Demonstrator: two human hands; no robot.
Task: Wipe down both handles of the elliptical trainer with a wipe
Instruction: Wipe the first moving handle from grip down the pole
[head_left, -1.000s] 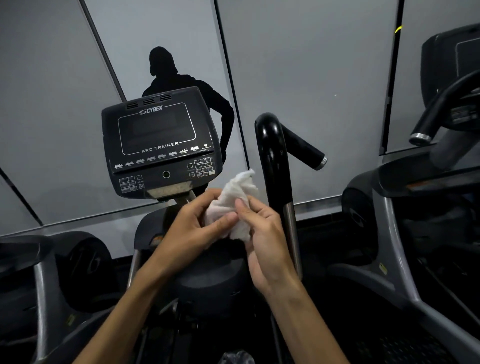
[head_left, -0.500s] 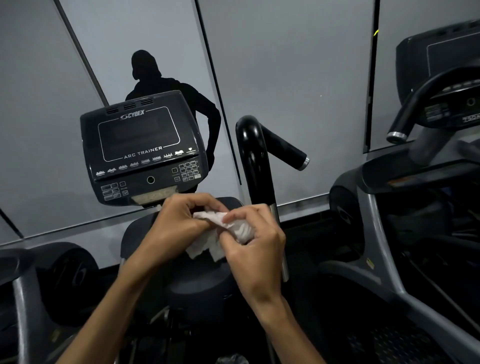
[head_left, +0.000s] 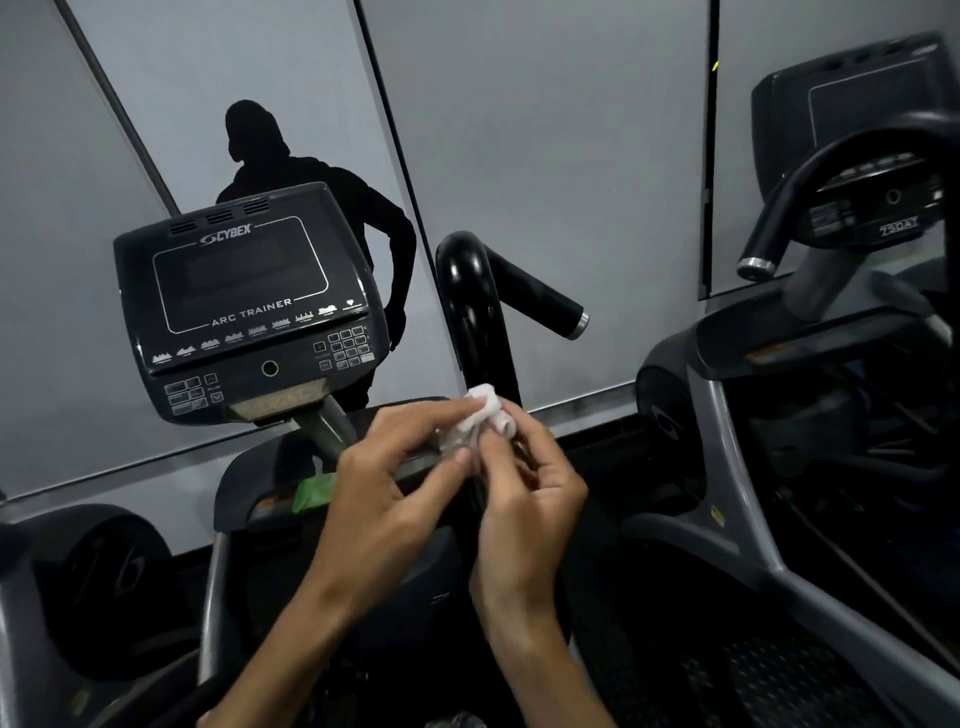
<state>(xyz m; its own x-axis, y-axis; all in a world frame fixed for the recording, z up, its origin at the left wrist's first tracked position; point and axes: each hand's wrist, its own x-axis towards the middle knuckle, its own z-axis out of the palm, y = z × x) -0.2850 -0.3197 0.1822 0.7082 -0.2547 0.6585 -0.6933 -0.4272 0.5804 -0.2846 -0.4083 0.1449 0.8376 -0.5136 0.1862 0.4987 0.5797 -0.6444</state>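
Pinching a scrunched-up white wipe (head_left: 485, 415) between left hand (head_left: 387, 486) and right hand (head_left: 524, 499), fingers of both curled onto it, right in front of the black handle (head_left: 475, 312) of the elliptical, just right of and below the Cybex console (head_left: 249, 306), with the neighbouring machine (head_left: 810, 395) off to the right.

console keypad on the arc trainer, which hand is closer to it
Left. The left hand sits just below and slightly right of the console keypad, pinching the wipe. The right hand pinches the wipe from farther right, by the black handle.
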